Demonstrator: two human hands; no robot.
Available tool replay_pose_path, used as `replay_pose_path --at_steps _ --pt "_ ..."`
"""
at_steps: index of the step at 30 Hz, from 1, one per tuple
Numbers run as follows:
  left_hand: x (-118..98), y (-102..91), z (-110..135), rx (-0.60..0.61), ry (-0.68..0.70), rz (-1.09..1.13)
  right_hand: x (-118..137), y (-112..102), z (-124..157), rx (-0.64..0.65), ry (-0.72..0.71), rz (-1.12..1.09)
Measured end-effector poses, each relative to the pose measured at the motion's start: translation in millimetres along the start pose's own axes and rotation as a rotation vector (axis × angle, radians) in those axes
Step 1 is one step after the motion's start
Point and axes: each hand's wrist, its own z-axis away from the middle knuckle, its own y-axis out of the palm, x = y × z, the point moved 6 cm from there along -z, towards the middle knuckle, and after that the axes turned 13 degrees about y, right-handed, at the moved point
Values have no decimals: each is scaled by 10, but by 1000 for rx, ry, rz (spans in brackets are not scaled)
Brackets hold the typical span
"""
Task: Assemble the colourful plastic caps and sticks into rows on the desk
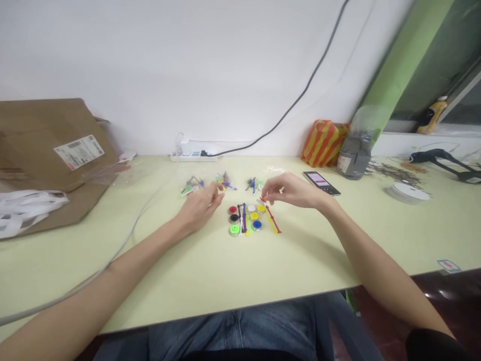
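Observation:
My right hand (291, 190) pinches a small red round piece (263, 199) with a clear base, just above the table. Beneath it lie a yellow round piece (260, 208) and a red stick (273, 220) beside a yellow one. My left hand (203, 203) hovers low on the other side, fingers loosely curled and apart, with nothing visible in them. Between the hands are a red disc (233, 209), a black disc (234, 218), a green disc (234, 229), a white disc (251, 208) and a blue disc (257, 225). Several coloured sticks (244, 219) stand between the disc columns.
Small piles of coloured plastic parts (192, 185) lie behind the hands. A power strip (193, 157) sits against the wall. A phone (321, 183), striped bag (325, 143) and white reel (409, 192) are at right. A cardboard piece (45, 145) and cable (124, 243) are at left.

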Motion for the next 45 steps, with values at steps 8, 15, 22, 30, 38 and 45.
replay_pose_path --at_steps 8,15,22,30,38,45 --pt "152 172 32 216 6 -166 -247 183 -44 261 145 167" --pt "98 148 20 267 -28 -121 -223 198 -41 210 125 215" --pt "108 155 31 296 -21 -120 -204 249 -58 179 112 271" --pt "113 177 28 333 -20 -132 -198 287 -87 146 75 279" --pt "137 196 41 312 6 -141 -196 215 -103 36 8 261" --pt "136 187 39 319 -13 -132 -457 94 -300 -447 -3 351"
